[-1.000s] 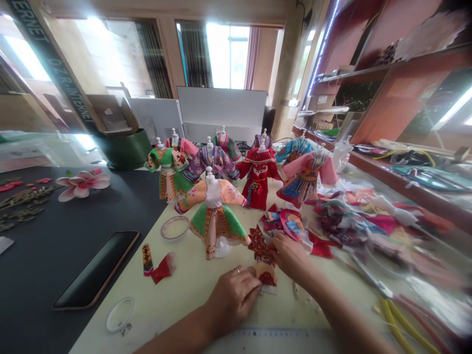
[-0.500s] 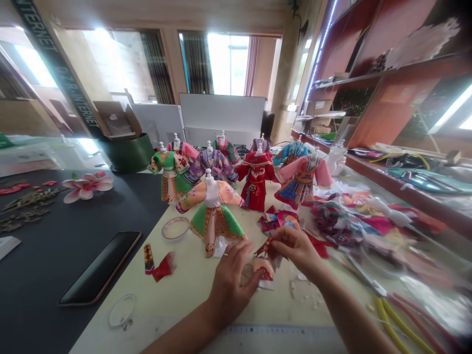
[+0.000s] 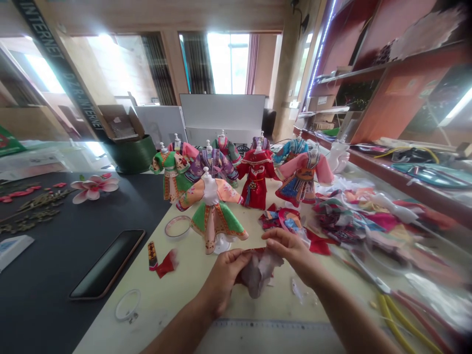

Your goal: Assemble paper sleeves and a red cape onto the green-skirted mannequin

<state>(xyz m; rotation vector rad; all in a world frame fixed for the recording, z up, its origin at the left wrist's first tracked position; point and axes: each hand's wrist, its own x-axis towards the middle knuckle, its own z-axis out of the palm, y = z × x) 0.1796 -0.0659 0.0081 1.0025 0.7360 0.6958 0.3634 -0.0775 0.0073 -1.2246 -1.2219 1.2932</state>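
Between my hands hangs a small fabric piece [image 3: 260, 275], its pale greyish side showing and a dark red edge along the top. My left hand [image 3: 223, 275] pinches its left corner between thumb and fingers. My right hand [image 3: 293, 253] has thumb and index finger closed at its upper right corner. Just beyond stands a doll-size dress form [image 3: 212, 191] in a peach top and green skirt. Behind my right hand lies a bundle of patterned cloth [image 3: 283, 219] with a red scrap [image 3: 320, 243]. What lies under the held fabric is mostly hidden.
Several more dressed forms, one in a red gown [image 3: 255, 182], stand behind. A phone [image 3: 108, 265], embroidery hoop [image 3: 127, 305] and red scrap [image 3: 166, 264] lie left. Right are a fabric heap [image 3: 354, 221] and yellow-handled tool [image 3: 393, 317]. A ruler [image 3: 269, 324] runs along the front.
My left hand has lifted from resting by the peach-and-red piece and now grips fabric. The cloth in my right hand is now spread between both hands, pale side showing.
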